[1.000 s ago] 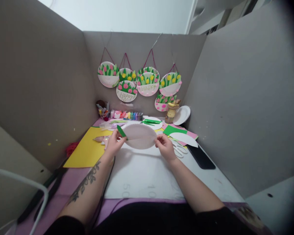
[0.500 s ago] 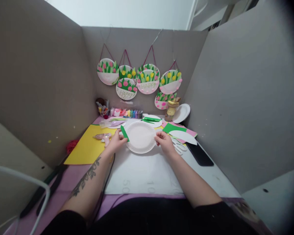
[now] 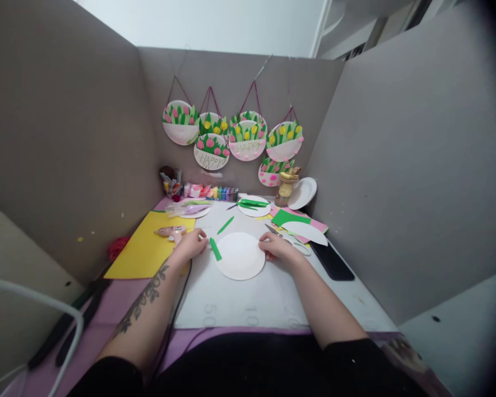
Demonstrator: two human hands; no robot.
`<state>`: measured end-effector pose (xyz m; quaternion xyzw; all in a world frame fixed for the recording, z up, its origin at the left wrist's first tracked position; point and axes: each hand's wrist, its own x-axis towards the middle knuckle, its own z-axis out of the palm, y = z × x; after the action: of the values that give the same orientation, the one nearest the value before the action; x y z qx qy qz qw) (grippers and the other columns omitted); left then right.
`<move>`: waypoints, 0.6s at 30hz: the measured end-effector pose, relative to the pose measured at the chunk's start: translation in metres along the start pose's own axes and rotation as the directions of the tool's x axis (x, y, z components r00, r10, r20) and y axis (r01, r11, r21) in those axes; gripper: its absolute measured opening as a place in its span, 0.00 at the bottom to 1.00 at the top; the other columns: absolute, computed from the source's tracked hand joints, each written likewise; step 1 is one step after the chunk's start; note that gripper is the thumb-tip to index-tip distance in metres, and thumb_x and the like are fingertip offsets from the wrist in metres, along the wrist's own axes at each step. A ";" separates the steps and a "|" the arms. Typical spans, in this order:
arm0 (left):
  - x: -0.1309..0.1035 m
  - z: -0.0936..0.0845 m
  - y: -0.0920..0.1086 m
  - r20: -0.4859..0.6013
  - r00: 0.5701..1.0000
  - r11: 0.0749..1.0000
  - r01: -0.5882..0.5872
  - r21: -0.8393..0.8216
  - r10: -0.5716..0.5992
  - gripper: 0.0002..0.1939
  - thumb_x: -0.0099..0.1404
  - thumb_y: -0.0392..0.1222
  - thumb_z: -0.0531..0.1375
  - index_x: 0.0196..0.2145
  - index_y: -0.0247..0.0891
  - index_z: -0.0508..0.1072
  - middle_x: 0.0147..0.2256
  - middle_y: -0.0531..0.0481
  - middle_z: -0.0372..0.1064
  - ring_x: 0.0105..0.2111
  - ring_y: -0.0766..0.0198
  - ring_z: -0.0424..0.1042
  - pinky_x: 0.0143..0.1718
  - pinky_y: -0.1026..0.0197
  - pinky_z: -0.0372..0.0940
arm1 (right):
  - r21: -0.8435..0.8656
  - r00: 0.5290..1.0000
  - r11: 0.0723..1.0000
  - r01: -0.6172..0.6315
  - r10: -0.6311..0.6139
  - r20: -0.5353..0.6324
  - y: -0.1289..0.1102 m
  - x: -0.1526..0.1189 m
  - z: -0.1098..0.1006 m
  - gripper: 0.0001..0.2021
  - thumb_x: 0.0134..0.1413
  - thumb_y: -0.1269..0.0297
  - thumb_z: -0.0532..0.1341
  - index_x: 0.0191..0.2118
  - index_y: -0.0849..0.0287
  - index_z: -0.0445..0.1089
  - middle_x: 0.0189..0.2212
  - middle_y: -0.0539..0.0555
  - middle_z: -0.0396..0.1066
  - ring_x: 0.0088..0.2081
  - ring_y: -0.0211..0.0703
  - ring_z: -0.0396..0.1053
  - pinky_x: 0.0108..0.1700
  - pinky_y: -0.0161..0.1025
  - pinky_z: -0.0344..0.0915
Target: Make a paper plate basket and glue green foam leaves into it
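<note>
A white paper plate (image 3: 240, 259) lies face down on the white work surface in front of me. One green paper leaf (image 3: 215, 250) sticks out past its left rim. My right hand (image 3: 275, 246) pinches the plate's right edge. Just left of the leaf, off the plate, is my left hand (image 3: 193, 244); its fingers are loosely curled and I see nothing in them. A second green paper strip (image 3: 225, 225), pointed at its end, lies behind the plate. The glue gun (image 3: 171, 232) rests on yellow paper beside my left hand.
Scissors (image 3: 300, 245) lie partly under my right hand, with a dark phone (image 3: 333, 261) farther right. Behind, a plate with green strips (image 3: 254, 205), paint pots (image 3: 219, 193) and a jar (image 3: 286, 190) stand below hanging plate baskets (image 3: 248, 140). Grey panels (image 3: 397, 165) flank the desk.
The plate has come down toward me and now shows its smooth side instead of its ridged one. My left hand has let go of it. A green strip behind it has come into view.
</note>
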<state>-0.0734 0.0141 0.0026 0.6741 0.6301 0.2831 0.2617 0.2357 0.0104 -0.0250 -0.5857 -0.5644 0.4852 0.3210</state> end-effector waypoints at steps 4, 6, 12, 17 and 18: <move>-0.006 0.001 0.007 0.111 0.992 0.998 0.057 -0.025 -0.054 0.07 0.48 0.40 0.59 0.28 0.40 0.68 0.16 0.54 0.70 0.19 0.62 0.69 0.21 0.63 0.56 | -0.150 0.998 0.989 0.005 -0.013 -0.053 -0.001 0.003 0.001 0.08 0.37 0.69 0.62 0.30 0.58 0.65 0.11 0.46 0.65 0.14 0.38 0.62 0.18 0.31 0.54; -0.007 0.002 0.008 0.159 0.985 0.995 0.079 -0.055 -0.069 0.08 0.48 0.39 0.59 0.29 0.40 0.67 0.18 0.53 0.71 0.20 0.62 0.70 0.20 0.64 0.57 | -0.241 0.997 0.970 0.012 -0.030 -0.068 0.000 0.004 0.000 0.08 0.37 0.69 0.62 0.29 0.58 0.66 0.13 0.47 0.66 0.14 0.37 0.62 0.19 0.32 0.54; -0.006 0.004 0.005 0.228 0.971 0.987 0.096 -0.129 -0.065 0.08 0.47 0.37 0.58 0.29 0.39 0.67 0.19 0.53 0.72 0.20 0.63 0.71 0.18 0.66 0.56 | -0.515 0.935 0.843 0.154 -0.293 -0.199 -0.003 0.017 0.009 0.03 0.45 0.68 0.59 0.27 0.59 0.70 0.24 0.51 0.72 0.28 0.40 0.67 0.31 0.34 0.59; -0.006 0.005 0.006 0.258 0.965 0.982 0.099 -0.159 -0.056 0.07 0.46 0.36 0.57 0.27 0.39 0.67 0.19 0.54 0.72 0.20 0.63 0.70 0.18 0.66 0.56 | -0.662 0.843 0.578 0.478 -0.512 0.161 -0.035 0.061 0.048 0.11 0.51 0.72 0.56 0.40 0.59 0.72 0.42 0.55 0.73 0.46 0.43 0.66 0.48 0.36 0.58; -0.006 0.005 0.006 0.255 0.965 0.981 0.101 -0.167 -0.056 0.07 0.46 0.36 0.57 0.27 0.40 0.67 0.20 0.53 0.72 0.20 0.63 0.70 0.18 0.66 0.56 | -0.697 0.835 0.511 0.502 -0.498 0.236 -0.043 0.073 0.056 0.14 0.52 0.73 0.56 0.44 0.59 0.71 0.45 0.56 0.71 0.49 0.44 0.63 0.51 0.36 0.57</move>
<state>-0.0661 0.0080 0.0032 0.6525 0.5907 0.2409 0.4090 0.1606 0.0783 -0.0186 -0.4744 -0.8550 0.1043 0.1815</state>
